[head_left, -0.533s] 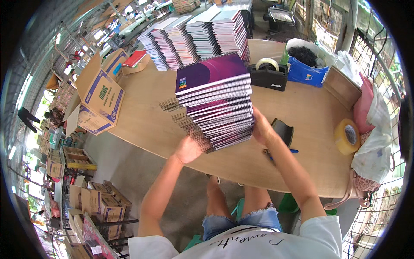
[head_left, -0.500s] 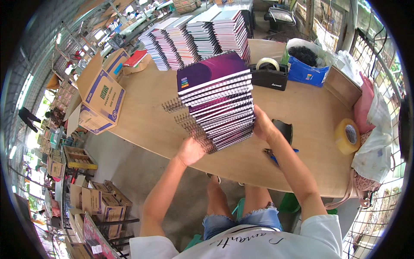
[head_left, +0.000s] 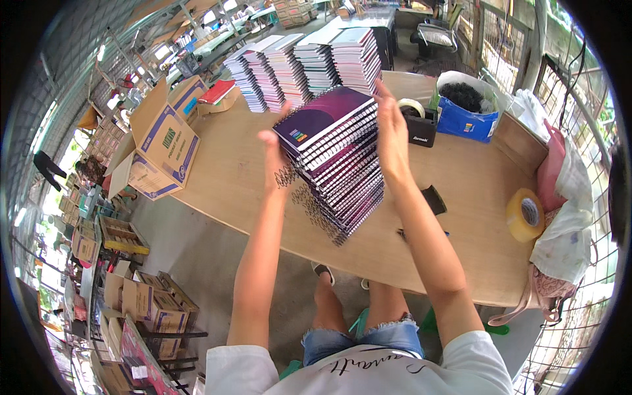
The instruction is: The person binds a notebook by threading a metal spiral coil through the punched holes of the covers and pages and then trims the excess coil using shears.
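Observation:
A tall stack of spiral-bound notebooks [head_left: 339, 161] with dark purple covers stands on the table in front of me. Black wire coils stick out loosely along its left side. My left hand [head_left: 275, 158] is upright at the upper left side of the stack, thumb and fingers stretched apart. Against the upper right side lies my right hand [head_left: 393, 135], flat with its fingers extended. Both palms face the notebooks, and neither hand is wrapped round them. Part of the left hand's fingers is hidden behind the top notebook.
Several tall notebook piles [head_left: 355, 59] line the table's far edge. A tape dispenser [head_left: 421, 125], a blue box of black coils [head_left: 466, 122], a yellow tape roll [head_left: 525, 214] and a black piece [head_left: 433, 200] are at right. An open carton [head_left: 164, 155] stands at left on the wooden table [head_left: 217, 178].
Both hands have moved up from the lower part of the stack to its upper sides, and their fingers have straightened. The stack now looks more evenly lined up.

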Tool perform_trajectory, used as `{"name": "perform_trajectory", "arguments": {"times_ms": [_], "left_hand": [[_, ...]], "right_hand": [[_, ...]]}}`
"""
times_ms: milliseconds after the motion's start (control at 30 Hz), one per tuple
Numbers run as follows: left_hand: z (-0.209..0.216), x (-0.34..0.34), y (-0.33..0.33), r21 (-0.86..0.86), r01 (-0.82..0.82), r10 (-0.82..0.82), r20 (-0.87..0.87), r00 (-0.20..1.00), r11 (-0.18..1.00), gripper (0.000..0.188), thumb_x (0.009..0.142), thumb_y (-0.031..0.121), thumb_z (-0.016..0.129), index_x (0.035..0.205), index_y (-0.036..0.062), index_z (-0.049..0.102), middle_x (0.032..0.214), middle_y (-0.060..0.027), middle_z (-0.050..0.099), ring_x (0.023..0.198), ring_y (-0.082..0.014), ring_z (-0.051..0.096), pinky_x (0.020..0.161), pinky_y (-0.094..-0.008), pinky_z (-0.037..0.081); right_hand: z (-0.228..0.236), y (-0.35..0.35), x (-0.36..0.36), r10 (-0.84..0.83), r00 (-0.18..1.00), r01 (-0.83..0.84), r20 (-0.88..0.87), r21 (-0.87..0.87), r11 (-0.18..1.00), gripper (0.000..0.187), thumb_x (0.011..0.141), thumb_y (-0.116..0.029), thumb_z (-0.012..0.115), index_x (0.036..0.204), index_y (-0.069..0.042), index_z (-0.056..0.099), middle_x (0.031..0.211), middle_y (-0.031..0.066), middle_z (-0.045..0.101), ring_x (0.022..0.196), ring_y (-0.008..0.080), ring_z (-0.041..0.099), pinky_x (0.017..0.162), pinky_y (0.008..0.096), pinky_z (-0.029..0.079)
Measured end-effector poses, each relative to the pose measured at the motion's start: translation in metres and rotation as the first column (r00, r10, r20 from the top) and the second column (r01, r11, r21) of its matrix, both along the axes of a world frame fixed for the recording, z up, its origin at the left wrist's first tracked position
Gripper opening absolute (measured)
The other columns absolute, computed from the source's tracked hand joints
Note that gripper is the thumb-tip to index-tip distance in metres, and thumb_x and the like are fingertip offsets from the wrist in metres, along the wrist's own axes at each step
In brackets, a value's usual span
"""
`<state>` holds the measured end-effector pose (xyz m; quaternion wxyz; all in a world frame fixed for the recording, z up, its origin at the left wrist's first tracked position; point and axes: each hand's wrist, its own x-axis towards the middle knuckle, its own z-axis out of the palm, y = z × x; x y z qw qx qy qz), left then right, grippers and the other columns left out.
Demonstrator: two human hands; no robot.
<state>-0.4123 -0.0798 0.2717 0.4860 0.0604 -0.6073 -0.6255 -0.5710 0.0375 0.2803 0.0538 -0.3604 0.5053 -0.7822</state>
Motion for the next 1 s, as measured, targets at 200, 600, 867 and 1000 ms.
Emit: {"name": "perform_trajectory", "arguments": {"times_ms": [200,600,867,1000], "left_hand": [[0.018,-0.026,0.042,0.047,-0.271,0.275,-0.113,0.955,0.961,0.056,0.093,0.042,0.053,0.125,-0.0043,0.058,0.1,-0.0084,0.066,0.088,-0.0122,0.058,0.081,-0.0258,0.047],[0.012,-0.03,0.026,0.14,-0.256,0.273,-0.113,0.955,0.956,0.064,0.094,0.052,0.051,0.126,-0.004,0.058,0.114,-0.0109,0.063,0.093,-0.0154,0.06,0.085,-0.0275,0.048],[-0.073,0.095,0.053,0.198,-0.481,0.482,0.045,0.875,0.854,0.08,0.092,0.068,0.037,0.147,0.0111,0.029,0.142,-0.0169,0.039,0.128,-0.0315,0.041,0.109,-0.0506,0.028],[-0.157,0.08,0.117,0.028,-0.542,0.494,0.375,0.785,0.84,0.072,0.093,0.06,0.045,0.14,0.0063,0.034,0.134,-0.0175,0.045,0.12,-0.0295,0.045,0.102,-0.0464,0.034]], "right_hand": [[0.007,-0.005,0.01,-0.166,0.984,0.158,0.07,0.103,0.982,0.049,0.092,-0.047,0.052,0.122,-0.01,0.062,0.101,0.0219,0.068,0.1,0.0321,0.065,0.09,0.0395,0.045],[0.018,0.009,0.017,-0.336,0.941,0.335,-0.028,0.198,0.921,0.043,0.093,-0.045,0.05,0.099,-0.003,0.056,0.092,0.0229,0.064,0.094,0.043,0.06,0.081,0.0475,0.046],[-0.101,0.199,0.012,0.098,0.801,0.463,-0.591,0.714,0.525,0.057,0.085,-0.034,0.066,0.129,-0.003,0.047,0.127,0.0182,0.048,0.114,0.0378,0.047,0.098,0.0521,0.037],[-0.167,0.212,0.016,0.159,0.527,0.696,-0.835,0.531,0.484,0.054,0.086,-0.031,0.063,0.131,-0.004,0.047,0.13,0.0187,0.046,0.119,0.0417,0.043,0.098,0.0603,0.034]]}}
